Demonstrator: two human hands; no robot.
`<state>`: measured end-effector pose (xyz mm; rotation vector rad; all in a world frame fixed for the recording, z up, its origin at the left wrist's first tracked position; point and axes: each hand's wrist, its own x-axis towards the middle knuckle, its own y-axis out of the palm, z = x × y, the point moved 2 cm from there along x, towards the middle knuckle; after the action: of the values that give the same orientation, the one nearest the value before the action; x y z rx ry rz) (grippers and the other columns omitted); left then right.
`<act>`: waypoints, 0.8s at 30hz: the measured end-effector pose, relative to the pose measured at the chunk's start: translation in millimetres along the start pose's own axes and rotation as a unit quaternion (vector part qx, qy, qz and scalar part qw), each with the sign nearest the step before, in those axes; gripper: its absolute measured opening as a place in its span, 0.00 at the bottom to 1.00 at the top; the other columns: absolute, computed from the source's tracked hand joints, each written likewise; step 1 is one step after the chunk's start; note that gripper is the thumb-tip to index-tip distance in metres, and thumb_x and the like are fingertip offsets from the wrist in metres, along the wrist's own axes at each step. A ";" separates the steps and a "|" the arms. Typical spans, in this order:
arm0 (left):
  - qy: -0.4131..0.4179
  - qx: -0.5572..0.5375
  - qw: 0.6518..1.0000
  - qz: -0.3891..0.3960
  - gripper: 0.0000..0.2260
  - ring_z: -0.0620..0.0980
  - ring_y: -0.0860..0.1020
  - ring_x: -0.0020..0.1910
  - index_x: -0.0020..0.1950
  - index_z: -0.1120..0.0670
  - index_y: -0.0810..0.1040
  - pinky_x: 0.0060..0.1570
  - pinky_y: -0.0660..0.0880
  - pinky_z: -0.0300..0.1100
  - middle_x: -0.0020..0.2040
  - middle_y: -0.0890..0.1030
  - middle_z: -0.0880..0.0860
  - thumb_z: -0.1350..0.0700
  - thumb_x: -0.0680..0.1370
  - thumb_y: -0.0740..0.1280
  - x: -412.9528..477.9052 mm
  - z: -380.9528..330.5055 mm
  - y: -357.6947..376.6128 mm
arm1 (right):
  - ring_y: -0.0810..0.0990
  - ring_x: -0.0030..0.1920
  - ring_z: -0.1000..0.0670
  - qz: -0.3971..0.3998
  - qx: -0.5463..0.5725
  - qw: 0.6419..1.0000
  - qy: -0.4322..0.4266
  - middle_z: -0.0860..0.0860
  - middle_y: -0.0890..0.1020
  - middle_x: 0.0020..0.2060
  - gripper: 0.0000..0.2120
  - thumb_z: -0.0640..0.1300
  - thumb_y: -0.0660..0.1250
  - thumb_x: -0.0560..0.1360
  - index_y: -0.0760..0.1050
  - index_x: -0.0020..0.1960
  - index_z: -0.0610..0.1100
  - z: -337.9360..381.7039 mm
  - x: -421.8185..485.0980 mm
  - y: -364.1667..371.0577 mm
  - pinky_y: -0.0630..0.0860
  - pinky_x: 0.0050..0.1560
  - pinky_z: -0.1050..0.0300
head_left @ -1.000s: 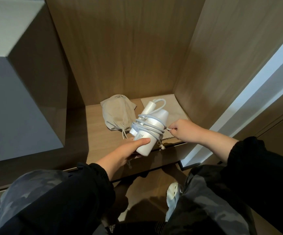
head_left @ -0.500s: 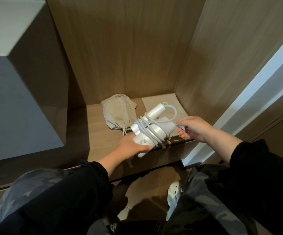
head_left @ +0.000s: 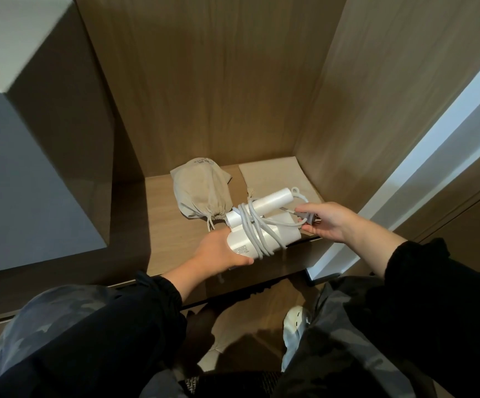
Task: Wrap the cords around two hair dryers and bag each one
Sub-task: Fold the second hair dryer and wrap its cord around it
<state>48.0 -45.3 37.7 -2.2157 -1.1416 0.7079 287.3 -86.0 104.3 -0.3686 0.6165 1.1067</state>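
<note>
A white hair dryer (head_left: 264, 238) is held just above the wooden shelf (head_left: 169, 225), its white cord (head_left: 251, 225) looped several times around body and folded handle. My left hand (head_left: 221, 252) grips the dryer's rear end from below. My right hand (head_left: 327, 222) pinches the grey plug (head_left: 307, 219) at the cord's free end, to the right of the dryer. A filled beige drawstring bag (head_left: 201, 192) lies on the shelf behind the dryer, its neck drawn shut. A flat empty beige bag (head_left: 270, 176) lies at the back right, partly under the dryer.
Wooden walls (head_left: 204, 81) close the shelf at back and right. A large grey cabinet block (head_left: 32, 139) stands at the left. My knees and a white shoe (head_left: 294, 328) are below the shelf edge, over the floor.
My left hand turned the dryer so the handle points right and lifted it slightly. My right hand drew the cord end out to the right and now shows the plug.
</note>
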 end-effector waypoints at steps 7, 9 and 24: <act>0.027 0.048 0.998 -0.001 0.32 0.48 0.75 0.52 0.62 0.49 0.73 0.47 0.75 0.42 0.54 0.76 0.48 0.43 0.61 0.78 -2.0 -4.4 -0.8 | 0.77 0.42 0.49 -0.058 0.006 0.998 0.005 0.42 0.76 0.46 0.15 0.23 0.56 0.75 0.73 0.55 0.35 -3.7 7.1 2.9 0.81 0.36 0.58; 0.022 0.053 0.998 -0.001 0.32 0.48 0.76 0.52 0.61 0.48 0.73 0.48 0.76 0.44 0.54 0.77 0.48 0.42 0.61 0.78 -2.2 -5.5 0.2 | 0.79 0.43 0.47 -0.041 0.021 0.999 0.017 0.41 0.77 0.46 0.12 0.23 0.57 0.75 0.73 0.53 0.35 -4.5 6.4 3.2 0.81 0.35 0.57; -0.040 0.003 0.999 0.004 0.27 0.44 0.74 0.44 0.59 0.50 0.73 0.31 0.67 0.29 0.49 0.76 0.47 0.45 0.65 0.78 -0.2 -4.2 2.1 | 0.82 0.43 0.43 -0.059 -0.260 0.941 -0.211 0.43 0.75 0.49 0.10 0.34 0.65 0.76 0.70 0.54 0.43 -3.3 -2.3 7.0 0.83 0.43 0.47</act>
<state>51.8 -47.5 39.3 -2.2071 -1.1675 0.8085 279.3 -86.7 103.4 -0.5919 -0.0875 1.1782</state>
